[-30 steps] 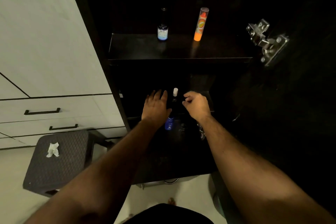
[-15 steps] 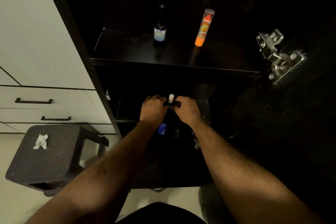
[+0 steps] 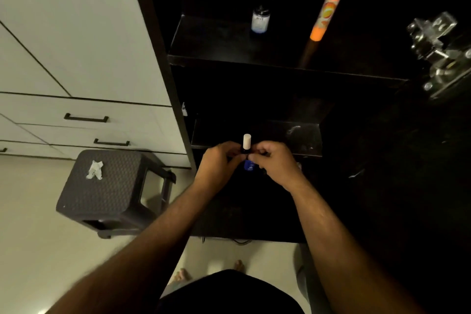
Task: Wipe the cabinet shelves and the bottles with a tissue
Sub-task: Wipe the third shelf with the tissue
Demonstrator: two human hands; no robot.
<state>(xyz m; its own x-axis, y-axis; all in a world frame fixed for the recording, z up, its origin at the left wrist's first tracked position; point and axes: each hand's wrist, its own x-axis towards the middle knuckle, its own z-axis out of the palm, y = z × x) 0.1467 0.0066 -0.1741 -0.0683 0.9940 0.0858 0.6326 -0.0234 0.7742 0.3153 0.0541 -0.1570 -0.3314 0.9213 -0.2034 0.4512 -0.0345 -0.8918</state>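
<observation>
A dark open cabinet (image 3: pixel 293 99) stands beside white drawers (image 3: pixel 84 115), with a grey stool (image 3: pixel 109 191) on the floor carrying a crumpled tissue (image 3: pixel 94 170). On the upper shelf (image 3: pixel 254 51) stand a dark bottle (image 3: pixel 260 18) and an orange tube (image 3: pixel 325 14), apart. In front of the lower shelf (image 3: pixel 300 135), the left hand (image 3: pixel 218 163) and right hand (image 3: pixel 274 160) curl their fingers around a white-capped blue bottle (image 3: pixel 246 150).
</observation>
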